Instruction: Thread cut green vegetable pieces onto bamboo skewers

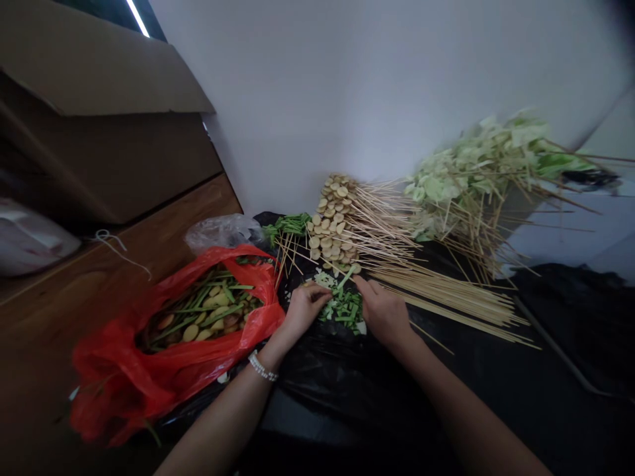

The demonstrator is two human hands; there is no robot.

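My left hand, with a pearl bracelet at the wrist, has its thumb and fingers pinched at the left side of a pile of cut green pieces. What it pinches is too small to make out. Opposite it, my right hand is closed around a thin wooden skewer that sticks out behind it to the right. A green piece stands up between the two hands. Behind them lie skewers threaded with round pale slices. Loose bare skewers lie in a bundle to the right.
An open red plastic bag holds slices and green stalks at the left. Leafy skewers are heaped at the back right against a white wall. A cardboard box and clear plastic bag stand back left. Black plastic covers the work surface.
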